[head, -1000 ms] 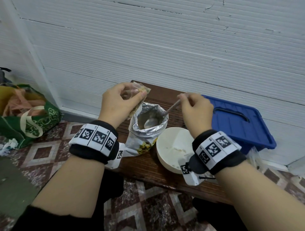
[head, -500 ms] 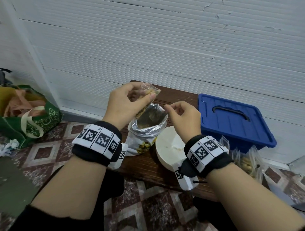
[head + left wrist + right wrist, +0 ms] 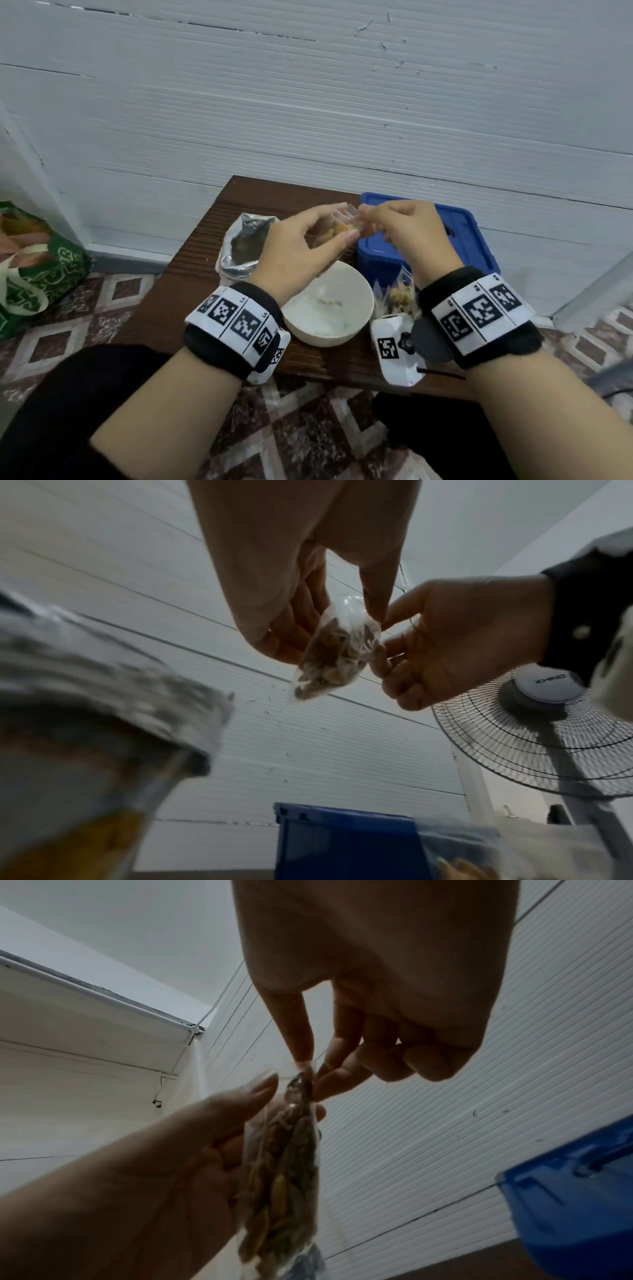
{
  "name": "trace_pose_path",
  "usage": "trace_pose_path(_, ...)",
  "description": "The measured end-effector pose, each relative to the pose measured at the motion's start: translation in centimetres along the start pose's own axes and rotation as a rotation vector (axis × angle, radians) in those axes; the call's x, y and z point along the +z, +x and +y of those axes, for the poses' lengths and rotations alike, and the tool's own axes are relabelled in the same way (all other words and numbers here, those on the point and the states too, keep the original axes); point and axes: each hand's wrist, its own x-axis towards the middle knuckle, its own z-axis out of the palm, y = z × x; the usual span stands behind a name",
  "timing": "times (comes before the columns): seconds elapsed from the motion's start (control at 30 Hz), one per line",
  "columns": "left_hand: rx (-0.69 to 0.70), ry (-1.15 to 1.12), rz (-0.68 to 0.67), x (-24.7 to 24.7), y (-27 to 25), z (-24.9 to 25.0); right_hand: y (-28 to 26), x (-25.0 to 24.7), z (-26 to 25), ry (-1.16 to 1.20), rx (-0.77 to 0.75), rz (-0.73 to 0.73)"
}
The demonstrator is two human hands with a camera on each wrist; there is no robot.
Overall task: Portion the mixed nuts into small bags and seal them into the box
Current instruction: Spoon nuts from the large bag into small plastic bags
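both forearms reach forward, black wrist bands on each. left hand (image 3: 297, 246) has thumb and fingers curled round the small bag (image 3: 334, 653), right hand (image 3: 412, 236) pinching its top edge, fingertips almost meeting the left's

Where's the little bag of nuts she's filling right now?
In the head view the small bag is held up between both hands, above the white bowl, just left of the blue box.

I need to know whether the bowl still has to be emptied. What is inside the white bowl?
The white bowl holds only a few small nut bits near its middle. The left hand and its wristband cover the near-left rim, so that part cannot be seen.
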Motion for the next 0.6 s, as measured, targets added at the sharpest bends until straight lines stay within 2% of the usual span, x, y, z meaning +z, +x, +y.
trace_pose_path(0.13, -0.028, -0.021, -0.092, 3.3, -1.3, -0.2, -1.0, -2.9, 1.2, -0.098, 0.02, -0.029)
trace_pose_path(0.37, -0.107, -0.098, -0.264, 7.4, -2.5, -1.1, -2.0, -6.4, 3.0, -0.185, 0.064, 0.034)
trace_pose_path(0.6, -0.156, -0.053, -0.223, 9.8, -2.8, -1.8, -3.3, -7.9, 4.0, -0.246, 0.078, 0.044)
